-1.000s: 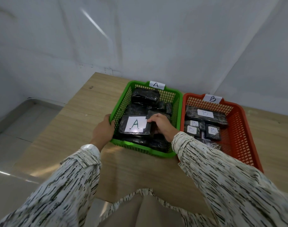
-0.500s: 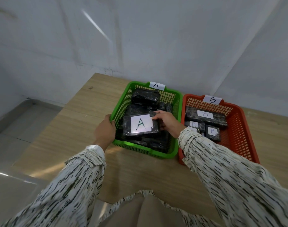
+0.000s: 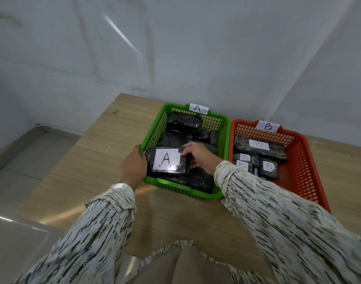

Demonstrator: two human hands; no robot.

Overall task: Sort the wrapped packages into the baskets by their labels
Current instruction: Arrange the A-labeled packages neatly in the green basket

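A green basket [image 3: 153,134] tagged A holds several black wrapped packages. On top at its near left lies a black package with a white A label [image 3: 166,160]. My right hand [image 3: 198,156] grips that package at its right edge. My left hand [image 3: 133,167] is closed on the green basket's left rim, touching the package's left side. To the right stands an orange basket [image 3: 304,160] tagged B, with several black packages bearing B labels [image 3: 259,148].
Both baskets sit side by side on a wooden table [image 3: 105,160] against a white wall. The table's left edge drops to a grey floor [image 3: 21,156]. My patterned sleeves cover the near part of the table.
The A-labelled package has shifted left toward the basket's near-left corner, and my right hand has moved with it. My left hand has stayed on the rim.
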